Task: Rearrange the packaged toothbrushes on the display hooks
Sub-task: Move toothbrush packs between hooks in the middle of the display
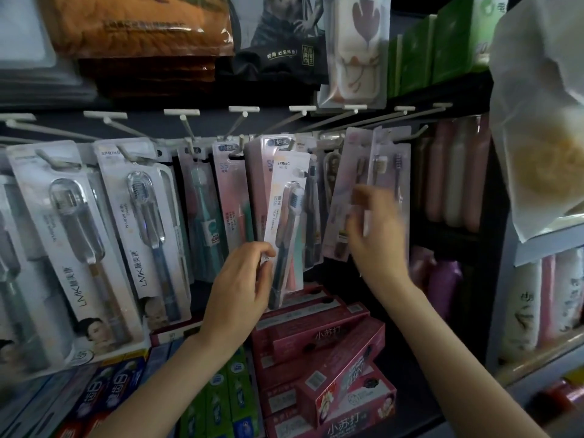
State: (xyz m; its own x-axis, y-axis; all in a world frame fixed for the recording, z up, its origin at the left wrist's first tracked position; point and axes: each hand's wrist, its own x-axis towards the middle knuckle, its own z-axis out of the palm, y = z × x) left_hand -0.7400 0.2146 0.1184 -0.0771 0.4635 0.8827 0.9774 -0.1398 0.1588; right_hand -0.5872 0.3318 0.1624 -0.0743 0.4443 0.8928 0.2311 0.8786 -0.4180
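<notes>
The person's left hand (243,273) pinches the bottom part of a tall white card pack with a dark toothbrush under clear plastic (286,216). That grip is closed on the pack, with the thumb and fingers on its lower left edge. The pack is in front of the middle of the row, and it looks free of the white plastic hooks (241,142), because its top sits lower than the packs behind it. So it seems this pack is still on its way to a hook.

The right hand (376,229) is up at the see-through pack with three thin toothbrushes (390,172) near the right end of the row. The hand is blurry, so I cannot tell if it is holding that pack or only touching it.

The two big white packs marked LMK (139,216) hang neatly on the left. The packs in the middle and right look crowded and crooked, so I think a good bit of tidying is left.

The held pack stands nearly straight up and down. Its long side runs from top to bottom, leaning a little to the right at the top. The brush head points up and the handle points down.
</notes>
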